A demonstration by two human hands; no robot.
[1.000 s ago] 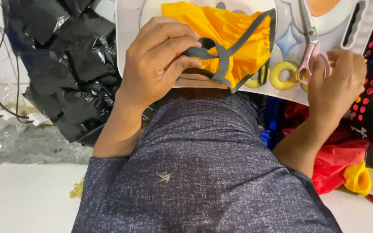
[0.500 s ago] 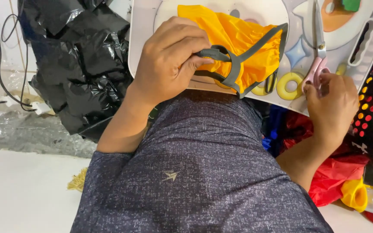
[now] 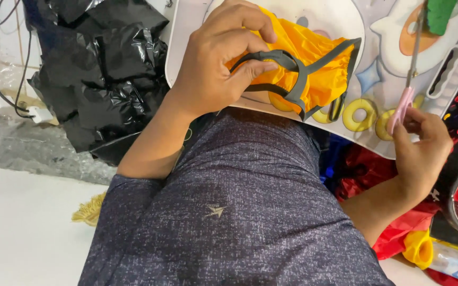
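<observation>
Yellow garment (image 3: 314,58) (grey-trimmed) pinched in my left hand (image 3: 218,69); my right hand (image 3: 422,151) grips pink-handled scissors (image 3: 406,90).

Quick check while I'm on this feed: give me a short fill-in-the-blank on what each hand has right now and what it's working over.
The left hand grips a yellow cloth piece edged with ____ binding.
The right hand holds scissors with ____ handles.
Both cloth and scissors lie over a white lap tray printed with ____ rings.

Missing words: grey; pink; yellow

Bright, even light; sharp focus
</observation>
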